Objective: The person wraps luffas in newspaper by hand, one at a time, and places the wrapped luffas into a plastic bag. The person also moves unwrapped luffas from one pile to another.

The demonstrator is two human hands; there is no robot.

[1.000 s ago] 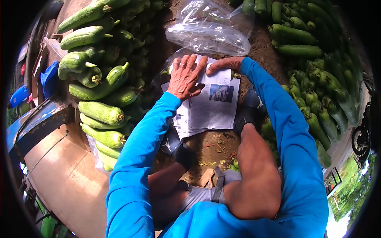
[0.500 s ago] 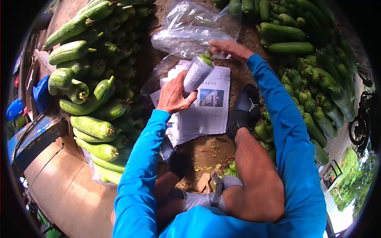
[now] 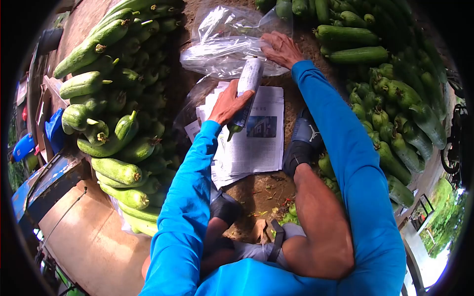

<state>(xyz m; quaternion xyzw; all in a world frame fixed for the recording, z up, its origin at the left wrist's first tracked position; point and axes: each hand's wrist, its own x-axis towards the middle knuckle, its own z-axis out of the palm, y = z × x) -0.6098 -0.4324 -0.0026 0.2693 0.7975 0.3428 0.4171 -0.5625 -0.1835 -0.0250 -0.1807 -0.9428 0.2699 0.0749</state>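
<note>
Head view showed the left hand (image 3: pixel 228 104) clamped on a newspaper-wrapped green gourd (image 3: pixel 247 85), its long axis pointing up-frame toward the clear plastic bags (image 3: pixel 222 52), where the right hand (image 3: pixel 280 48) pressed flat, fingers spread.

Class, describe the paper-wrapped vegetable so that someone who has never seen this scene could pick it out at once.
Find the stack of newspaper sheets on the ground between the two piles of green gourds. Just above it, the left hand holds the wrapped gourd, pointing towards the clear plastic bags. It alone is rolled in printed newspaper, with only its green tip showing.
</note>
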